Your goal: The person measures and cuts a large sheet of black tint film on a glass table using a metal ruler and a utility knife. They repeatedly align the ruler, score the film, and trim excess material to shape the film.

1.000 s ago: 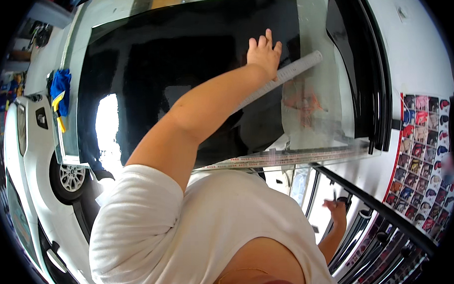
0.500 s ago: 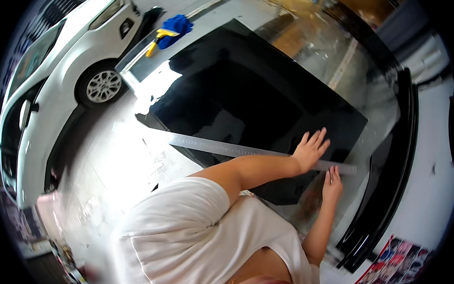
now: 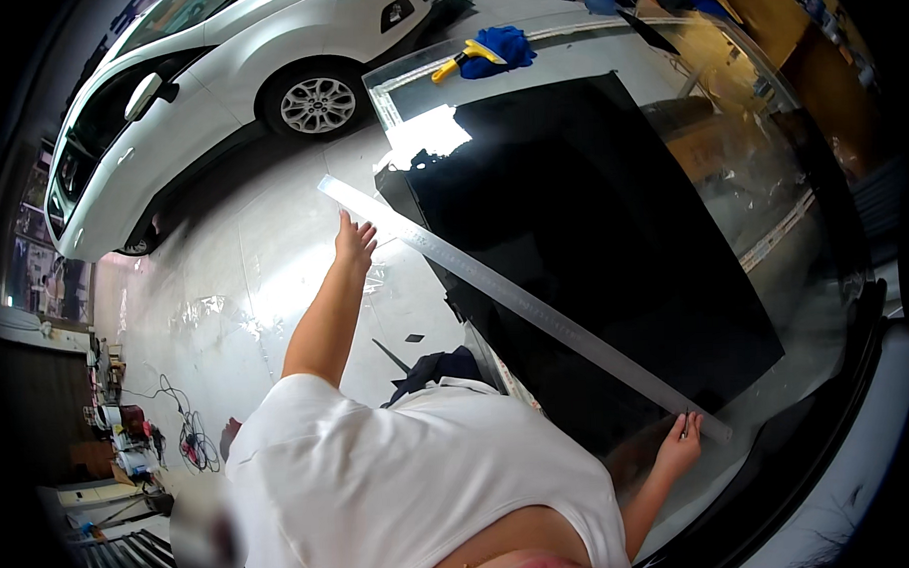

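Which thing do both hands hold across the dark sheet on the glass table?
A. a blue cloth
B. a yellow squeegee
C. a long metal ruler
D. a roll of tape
C: the left hand and right hand each grip an end of the long metal ruler lying diagonally over the dark sheet.

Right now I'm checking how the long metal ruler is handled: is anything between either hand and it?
Nothing visible. The left hand rests on the ruler near its far end, and the right hand touches its near end over the dark film sheet.
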